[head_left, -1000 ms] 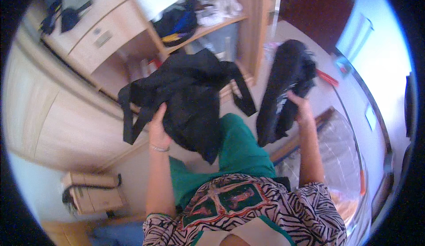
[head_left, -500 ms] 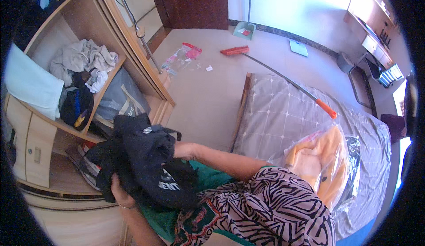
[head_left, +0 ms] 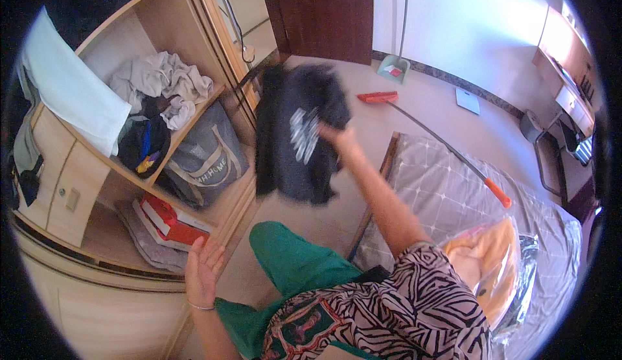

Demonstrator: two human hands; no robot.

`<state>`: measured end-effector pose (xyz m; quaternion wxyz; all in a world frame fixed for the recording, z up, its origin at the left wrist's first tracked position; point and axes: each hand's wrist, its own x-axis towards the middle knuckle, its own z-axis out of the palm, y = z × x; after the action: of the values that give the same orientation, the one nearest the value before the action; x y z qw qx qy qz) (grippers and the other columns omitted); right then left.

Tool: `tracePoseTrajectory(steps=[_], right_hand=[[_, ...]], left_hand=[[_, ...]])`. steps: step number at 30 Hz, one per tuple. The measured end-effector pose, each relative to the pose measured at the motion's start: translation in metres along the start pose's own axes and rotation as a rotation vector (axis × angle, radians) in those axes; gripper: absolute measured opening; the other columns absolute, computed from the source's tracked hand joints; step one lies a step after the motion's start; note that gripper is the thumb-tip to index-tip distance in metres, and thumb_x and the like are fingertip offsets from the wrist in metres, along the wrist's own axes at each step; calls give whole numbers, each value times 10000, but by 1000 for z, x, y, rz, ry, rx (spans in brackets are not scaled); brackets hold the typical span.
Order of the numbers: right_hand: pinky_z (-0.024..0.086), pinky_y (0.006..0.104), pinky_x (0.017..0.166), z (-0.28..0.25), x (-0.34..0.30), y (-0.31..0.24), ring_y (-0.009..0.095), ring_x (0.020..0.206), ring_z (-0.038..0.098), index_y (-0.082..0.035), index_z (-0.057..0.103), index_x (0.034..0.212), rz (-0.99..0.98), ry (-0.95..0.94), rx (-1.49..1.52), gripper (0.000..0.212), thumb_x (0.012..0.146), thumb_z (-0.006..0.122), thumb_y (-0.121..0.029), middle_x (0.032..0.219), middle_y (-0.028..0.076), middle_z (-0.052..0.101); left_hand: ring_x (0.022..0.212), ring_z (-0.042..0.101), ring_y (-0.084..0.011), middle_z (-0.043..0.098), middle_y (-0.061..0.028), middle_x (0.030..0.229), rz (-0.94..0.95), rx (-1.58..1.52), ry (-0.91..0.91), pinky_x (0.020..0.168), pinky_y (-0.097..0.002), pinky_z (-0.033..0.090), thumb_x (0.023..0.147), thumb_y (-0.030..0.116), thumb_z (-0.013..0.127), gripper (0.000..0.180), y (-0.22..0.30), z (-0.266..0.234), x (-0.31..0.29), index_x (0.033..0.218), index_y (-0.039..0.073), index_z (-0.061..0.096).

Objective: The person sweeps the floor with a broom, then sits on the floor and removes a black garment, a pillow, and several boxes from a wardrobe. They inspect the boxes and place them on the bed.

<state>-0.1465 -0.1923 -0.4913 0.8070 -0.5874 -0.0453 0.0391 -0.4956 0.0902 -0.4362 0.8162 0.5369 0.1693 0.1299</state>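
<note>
A limp dark shirt point(head_left: 299, 133) with white print hangs crumpled at twelve o'clock, gripped in the raised right hand point(head_left: 338, 138), while the left hand point(head_left: 204, 270) spreads open and empty at eight o'clock beside the wooden shelf point(head_left: 97, 165).

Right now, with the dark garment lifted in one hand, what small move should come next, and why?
Probably bring the open left hand up to the dark garment: the right hand alone holds it aloft, bunched and hanging beside the wooden shelf.
</note>
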Motion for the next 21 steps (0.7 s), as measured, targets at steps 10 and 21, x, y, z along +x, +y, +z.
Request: tracePoseTrajectory(steps=[10,21], right_hand=[[463,319,760,-97,-73,47,153,785,576,22,645,1007,290,-201,-396,309,753,730,-132,892,35,643],[513,355,751,-45,-128,24,227,782,640,-2,607,1095,569,73,776,387,856,620,-305,937,84,663]], left_hand=[[1130,521,-283,492,-153,1282,-126,3,25,980,-424,403,955,379,464,484,-43,-18,0,1341,94,401],[1140,541,-295,504,-176,1302,-225,46,-195,966,-405,421,944,334,505,475,-63,32,-12,1317,51,425]])
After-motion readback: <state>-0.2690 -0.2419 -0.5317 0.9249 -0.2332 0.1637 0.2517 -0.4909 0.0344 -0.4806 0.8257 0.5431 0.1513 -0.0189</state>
